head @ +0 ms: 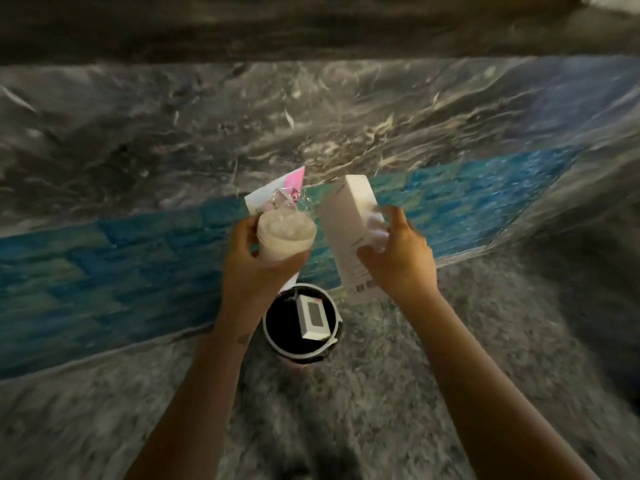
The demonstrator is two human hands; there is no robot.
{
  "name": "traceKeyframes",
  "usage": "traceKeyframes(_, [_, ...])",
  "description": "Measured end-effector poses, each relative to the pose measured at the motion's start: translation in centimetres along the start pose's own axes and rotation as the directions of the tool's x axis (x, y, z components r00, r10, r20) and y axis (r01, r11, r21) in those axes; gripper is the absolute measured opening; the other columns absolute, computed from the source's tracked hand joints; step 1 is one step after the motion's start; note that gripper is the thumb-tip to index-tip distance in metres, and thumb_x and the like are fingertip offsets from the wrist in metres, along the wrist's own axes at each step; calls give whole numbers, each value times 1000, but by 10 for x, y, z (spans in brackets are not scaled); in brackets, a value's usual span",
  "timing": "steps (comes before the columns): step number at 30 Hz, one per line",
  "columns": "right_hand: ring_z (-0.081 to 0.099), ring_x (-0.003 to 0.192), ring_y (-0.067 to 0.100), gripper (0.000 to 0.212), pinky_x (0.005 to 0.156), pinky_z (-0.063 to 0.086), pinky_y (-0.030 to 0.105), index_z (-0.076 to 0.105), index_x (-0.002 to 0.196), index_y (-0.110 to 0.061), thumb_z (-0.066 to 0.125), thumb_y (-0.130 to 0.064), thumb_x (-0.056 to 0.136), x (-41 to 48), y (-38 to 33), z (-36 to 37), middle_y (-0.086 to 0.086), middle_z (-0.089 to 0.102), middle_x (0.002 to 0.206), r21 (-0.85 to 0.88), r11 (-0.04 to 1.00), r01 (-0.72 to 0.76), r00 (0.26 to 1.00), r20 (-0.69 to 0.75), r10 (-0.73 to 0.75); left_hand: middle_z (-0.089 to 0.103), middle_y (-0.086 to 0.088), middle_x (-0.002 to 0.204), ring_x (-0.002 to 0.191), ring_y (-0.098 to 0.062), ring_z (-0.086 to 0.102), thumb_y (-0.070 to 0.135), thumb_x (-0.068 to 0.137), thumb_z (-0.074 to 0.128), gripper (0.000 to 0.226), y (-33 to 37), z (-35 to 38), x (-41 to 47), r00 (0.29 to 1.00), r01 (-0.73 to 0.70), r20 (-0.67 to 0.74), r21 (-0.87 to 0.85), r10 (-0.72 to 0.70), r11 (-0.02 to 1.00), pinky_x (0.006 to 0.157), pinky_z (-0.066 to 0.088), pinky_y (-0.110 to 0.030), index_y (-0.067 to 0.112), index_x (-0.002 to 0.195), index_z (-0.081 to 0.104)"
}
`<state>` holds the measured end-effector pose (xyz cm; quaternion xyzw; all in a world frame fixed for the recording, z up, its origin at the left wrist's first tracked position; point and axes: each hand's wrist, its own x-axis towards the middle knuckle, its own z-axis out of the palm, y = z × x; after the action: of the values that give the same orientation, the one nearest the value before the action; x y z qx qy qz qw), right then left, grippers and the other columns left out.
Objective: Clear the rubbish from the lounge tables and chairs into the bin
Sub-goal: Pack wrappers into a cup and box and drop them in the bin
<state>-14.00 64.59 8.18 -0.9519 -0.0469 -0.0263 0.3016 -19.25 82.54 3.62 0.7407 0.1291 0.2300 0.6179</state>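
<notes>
A: Right, where's the rubbish?

B: Both hands loaded, held above the bin (277,336). Left hand (254,258) has its grip closed round a white cup (285,242) with clear plastic wrap (289,202) bunched at its mouth, plus a white-and-pink packet (273,190) pinned behind it. Right hand (398,258) has its grip closed on a tall white carton (349,233), tilted.

A: Bin state?

B: Round, white rim, dark inside. One small white box (311,320) already lying in it, leaning on the right wall.

A: Surface?

B: Bin stands on the floor, grey shaggy carpet (433,375). Just behind it, a band of blue-green tiles (104,271) runs diagonally; beyond that, grey marbled stone (207,133) with white veining. Dim light, heavy motion blur toward the edges.

A: Any labels readable?

B: No. Carton has a barcode near its lower end and a thin line of print along one side, too blurred to read. Box in the bin shows a dark rectangular panel, no legible text. Packet print is unreadable.
</notes>
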Motion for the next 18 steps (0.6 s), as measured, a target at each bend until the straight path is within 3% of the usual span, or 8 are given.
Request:
traceKeyframes(7, [60, 96, 27, 54, 65, 38, 28, 41, 125, -27, 62, -21, 75, 70, 78, 112, 4, 61, 118, -3, 999, -38, 983, 182, 38, 58, 37, 97, 92, 13, 56, 34, 55, 86, 60, -116, 42, 21, 975, 175, -150, 57, -165, 983, 68, 46, -6, 45, 102, 50])
traceKeyframes(12, [58, 95, 26, 55, 66, 37, 27, 39, 127, -24, 62, -20, 77, 109, 149, 216, 4, 59, 121, -45, 999, -23, 954, 298, 35, 61, 19, 109, 95, 3, 60, 24, 56, 87, 67, -221, 70, 22, 914, 262, -322, 5, -247, 965, 71, 48, -11, 32, 110, 49])
traceKeyframes(15, [58, 97, 27, 56, 68, 38, 28, 36, 129, -23, 62, -22, 79, 121, 185, 281, 7, 57, 122, -58, 997, -45, 928, 368, 63, 55, 19, 104, 92, 1, 59, 18, 53, 82, 70, -278, 85, 17, 878, 277, -400, -28, -264, 961, 70, 47, -12, 35, 106, 38])
traceKeyframes(18, [56, 93, 25, 57, 68, 40, 28, 34, 130, -20, 61, -21, 80, 121, 209, 352, 8, 57, 123, -25, 998, -62, 903, 425, 66, 51, 17, 112, 100, -3, 58, 14, 53, 81, 81, -334, 93, 5, 842, 306, -450, -61, -300, 950, 73, 50, -16, 30, 116, 33])
